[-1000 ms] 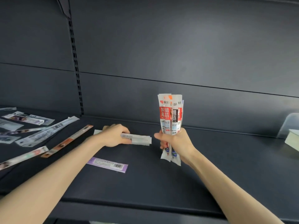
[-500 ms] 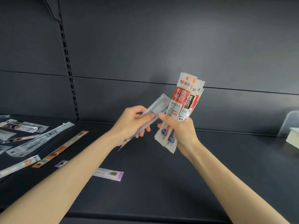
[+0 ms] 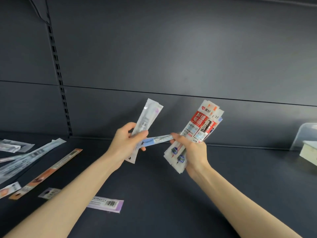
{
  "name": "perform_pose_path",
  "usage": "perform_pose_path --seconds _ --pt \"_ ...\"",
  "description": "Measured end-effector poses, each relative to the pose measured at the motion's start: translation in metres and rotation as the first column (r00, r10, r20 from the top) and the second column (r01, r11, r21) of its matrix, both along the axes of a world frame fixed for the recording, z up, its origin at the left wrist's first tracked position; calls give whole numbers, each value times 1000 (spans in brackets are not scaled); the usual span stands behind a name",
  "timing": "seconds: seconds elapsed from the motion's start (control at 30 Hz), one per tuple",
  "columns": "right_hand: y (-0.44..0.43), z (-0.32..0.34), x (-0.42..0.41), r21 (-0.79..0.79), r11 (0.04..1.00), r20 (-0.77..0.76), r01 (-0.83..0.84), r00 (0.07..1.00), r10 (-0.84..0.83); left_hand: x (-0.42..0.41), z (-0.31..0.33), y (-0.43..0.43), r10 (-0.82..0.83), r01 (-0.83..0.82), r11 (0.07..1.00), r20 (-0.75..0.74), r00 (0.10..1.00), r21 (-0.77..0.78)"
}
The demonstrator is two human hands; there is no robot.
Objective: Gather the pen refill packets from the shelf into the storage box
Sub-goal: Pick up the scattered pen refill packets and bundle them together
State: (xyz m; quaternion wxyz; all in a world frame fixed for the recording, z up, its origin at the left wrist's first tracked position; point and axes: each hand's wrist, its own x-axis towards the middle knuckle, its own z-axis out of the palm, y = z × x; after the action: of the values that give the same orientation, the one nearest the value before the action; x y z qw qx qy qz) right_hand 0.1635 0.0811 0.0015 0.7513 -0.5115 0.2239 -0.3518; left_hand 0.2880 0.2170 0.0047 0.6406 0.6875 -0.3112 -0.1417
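My right hand (image 3: 192, 152) grips a fanned bundle of red-and-white pen refill packets (image 3: 199, 124), held upright above the dark shelf (image 3: 171, 194). My left hand (image 3: 126, 143) holds a clear white packet (image 3: 147, 119) tilted up. A blue-and-white packet (image 3: 157, 140) bridges the two hands, its right end at my right thumb. On the shelf lie a purple barcode packet (image 3: 107, 204), an orange strip packet (image 3: 49, 170) and several clear packets (image 3: 25, 158) at the left. The storage box (image 3: 307, 134), translucent, shows at the right edge.
The shelf's dark back panel (image 3: 171, 57) rises behind, with a slotted upright (image 3: 58, 79) at the left. A pale boxed item (image 3: 308, 152) lies inside the container at the right. A small hang tag (image 3: 49, 193) lies near my left forearm.
My left hand lifted packets off the shelf and brought them up to my right hand. The bundle in my right hand has tilted to the right, and the blue-and-white packet now spans both hands.
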Motion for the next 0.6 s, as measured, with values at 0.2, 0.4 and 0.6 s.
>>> perform_pose_path --seconds 0.2,0.4,0.6 --pt "6 4 -4 -211 969 -163 -131 982 98 17 4 13 300 -311 949 434 850 -47" --pt "20 16 -7 -634 731 -306 -253 950 63 2 7 11 51 -116 987 469 882 110" --pt "13 6 -5 -576 699 -500 -424 859 110 -6 15 8 237 -189 948 171 956 -256"
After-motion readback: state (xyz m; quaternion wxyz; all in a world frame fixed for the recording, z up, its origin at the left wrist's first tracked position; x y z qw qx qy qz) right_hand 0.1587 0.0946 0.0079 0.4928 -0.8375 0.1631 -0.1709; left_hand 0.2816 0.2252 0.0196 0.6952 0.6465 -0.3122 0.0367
